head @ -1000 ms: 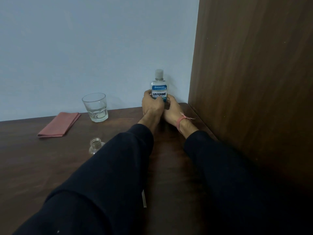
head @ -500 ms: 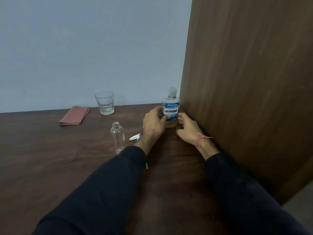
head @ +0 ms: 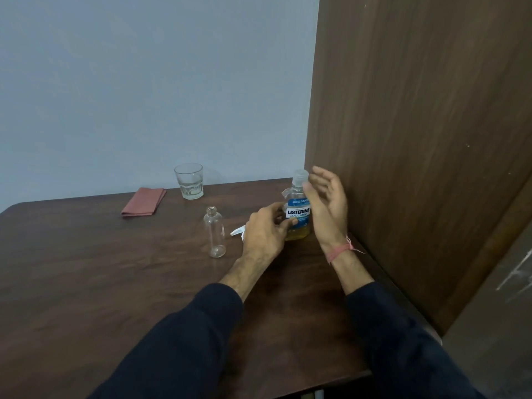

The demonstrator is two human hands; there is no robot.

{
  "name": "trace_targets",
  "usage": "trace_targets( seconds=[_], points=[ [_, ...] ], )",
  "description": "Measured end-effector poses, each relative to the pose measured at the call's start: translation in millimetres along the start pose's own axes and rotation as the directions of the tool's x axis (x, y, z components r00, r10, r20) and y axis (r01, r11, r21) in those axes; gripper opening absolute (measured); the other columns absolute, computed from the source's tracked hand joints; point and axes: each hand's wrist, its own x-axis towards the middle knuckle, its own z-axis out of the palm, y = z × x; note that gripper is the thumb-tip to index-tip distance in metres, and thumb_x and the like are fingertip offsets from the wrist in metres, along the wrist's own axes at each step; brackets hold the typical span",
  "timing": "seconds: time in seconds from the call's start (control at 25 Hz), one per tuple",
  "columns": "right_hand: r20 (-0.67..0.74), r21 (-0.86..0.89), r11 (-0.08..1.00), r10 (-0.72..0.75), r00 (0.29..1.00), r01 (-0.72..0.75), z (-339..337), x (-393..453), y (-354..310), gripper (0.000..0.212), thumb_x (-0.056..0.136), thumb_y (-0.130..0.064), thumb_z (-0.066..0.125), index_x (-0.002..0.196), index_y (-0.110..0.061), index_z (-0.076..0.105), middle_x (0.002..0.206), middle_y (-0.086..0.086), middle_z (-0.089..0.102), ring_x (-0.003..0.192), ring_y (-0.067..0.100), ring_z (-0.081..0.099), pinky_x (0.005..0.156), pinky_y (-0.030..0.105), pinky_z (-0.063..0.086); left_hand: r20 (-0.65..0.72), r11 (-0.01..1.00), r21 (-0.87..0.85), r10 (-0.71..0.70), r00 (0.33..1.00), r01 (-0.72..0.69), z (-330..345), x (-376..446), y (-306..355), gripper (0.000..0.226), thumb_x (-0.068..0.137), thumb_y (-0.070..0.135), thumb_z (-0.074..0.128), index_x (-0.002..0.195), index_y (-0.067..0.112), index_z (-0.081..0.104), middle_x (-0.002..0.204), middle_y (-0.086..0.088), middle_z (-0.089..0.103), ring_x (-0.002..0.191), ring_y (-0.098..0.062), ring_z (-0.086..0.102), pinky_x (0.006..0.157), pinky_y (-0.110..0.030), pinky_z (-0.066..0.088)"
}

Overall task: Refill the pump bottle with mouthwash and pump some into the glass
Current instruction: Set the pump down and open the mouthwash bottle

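Note:
A mouthwash bottle [head: 298,210] with a blue label, a clear cap and yellow liquid low in it stands upright on the table near the wooden panel. My left hand [head: 266,233] grips its lower body from the left. My right hand [head: 326,203] is raised beside the bottle's cap, fingers spread, holding nothing. A small clear pump bottle [head: 214,231] stands uncapped and empty to the left. Its white pump head [head: 237,231] lies on the table, partly hidden behind my left hand. A drinking glass [head: 189,181] stands at the back.
A folded reddish cloth [head: 144,201] lies at the back left of the dark wooden table [head: 100,283]. A tall wooden panel [head: 417,139] walls off the right side, close to the mouthwash bottle. A pale wall runs behind the table.
My right hand has lifted off the table up to the level of the bottle's cap. My left hand stays on the mouthwash bottle. The camera has pulled back, showing more of the table.

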Motion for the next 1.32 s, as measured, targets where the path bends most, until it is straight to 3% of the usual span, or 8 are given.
trace_targets(
  seconds=[0.16,0.28,0.48,0.68,0.84,0.92,1.08,1.32],
  points=[
    [-0.074,0.185,0.982,0.053,0.996,-0.039,23,15,7,0.033,0.088,-0.019,0.091,0.118,-0.014,0.077,0.12,0.004,0.08,0.113,0.024,0.078,0.087,0.042,0.067,-0.013,1.0,0.018,0.015,1.0,-0.015,3,-3,0,0.044,0.104,0.03,0.085,0.147,0.027,0.076,0.135,0.008,0.084,0.129,-0.011,0.078,0.113,-0.045,0.063],
    [-0.063,0.293,0.953,0.101,0.993,-0.078,15,19,19,0.037,0.082,-0.017,0.095,0.116,-0.018,0.079,0.12,0.005,0.08,0.114,0.021,0.077,0.082,0.028,0.064,-0.007,0.999,0.018,0.043,0.999,-0.043,4,-2,-2,0.046,0.103,0.024,0.086,0.149,0.024,0.076,0.135,0.007,0.084,0.125,-0.01,0.079,0.114,-0.044,0.063],
    [0.04,0.392,0.908,0.142,0.989,-0.147,7,22,20,0.047,0.078,-0.031,0.095,0.12,-0.018,0.079,0.123,0.01,0.079,0.11,0.021,0.079,0.079,0.03,0.065,-0.014,0.996,0.062,0.067,0.998,-0.066,6,-6,-4,0.044,0.103,0.03,0.087,0.146,0.029,0.078,0.128,0.009,0.086,0.117,-0.006,0.08,0.107,-0.041,0.065],
    [0.106,0.398,0.899,0.155,0.982,-0.185,5,21,20,0.044,0.088,-0.036,0.084,0.127,-0.017,0.078,0.128,0.009,0.079,0.11,0.023,0.079,0.079,0.03,0.066,-0.014,0.997,0.016,0.072,0.997,-0.072,7,-6,-8,0.044,0.103,0.031,0.086,0.147,0.031,0.078,0.125,0.009,0.086,0.11,-0.004,0.081,0.105,-0.041,0.066],
    [0.158,0.4,0.89,0.169,0.973,-0.219,1,21,17,0.048,0.092,-0.042,0.077,0.135,-0.021,0.076,0.136,0.005,0.076,0.12,0.023,0.076,0.086,0.031,0.065,-0.02,0.997,0.047,0.069,0.997,-0.068,8,-5,-9,0.046,0.101,0.036,0.088,0.146,0.035,0.077,0.123,0.012,0.086,0.106,0.001,0.079,0.103,-0.036,0.067],
    [0.181,0.408,0.889,0.144,0.973,-0.208,0,21,16,0.05,0.089,-0.036,0.083,0.136,-0.022,0.074,0.135,0.002,0.076,0.122,0.019,0.075,0.088,0.031,0.064,-0.033,0.996,0.05,0.072,0.997,-0.07,8,-7,-8,0.045,0.1,0.038,0.089,0.144,0.038,0.078,0.119,0.015,0.087,0.103,0.003,0.079,0.1,-0.033,0.067],
    [0.111,0.337,0.93,0.115,0.987,-0.146,2,20,21,0.055,0.083,-0.006,0.09,0.131,-0.015,0.066,0.118,-0.001,0.078,0.112,0.014,0.076,0.089,0.03,0.062,-0.029,0.996,0.052,0.076,0.997,-0.074,8,-9,-7,0.045,0.101,0.038,0.088,0.145,0.037,0.077,0.12,0.015,0.086,0.107,0.0,0.08,0.099,-0.035,0.068],
    [0.144,0.377,0.905,0.156,0.977,-0.2,0,19,19,0.041,0.089,-0.01,0.084,0.128,-0.016,0.073,0.122,0.003,0.08,0.112,0.016,0.078,0.085,0.028,0.063,-0.028,0.995,0.063,0.084,0.996,-0.082,7,-11,-6,0.048,0.102,0.038,0.087,0.149,0.038,0.075,0.122,0.014,0.086,0.106,0.0,0.08,0.099,-0.039,0.068]
  ],
)
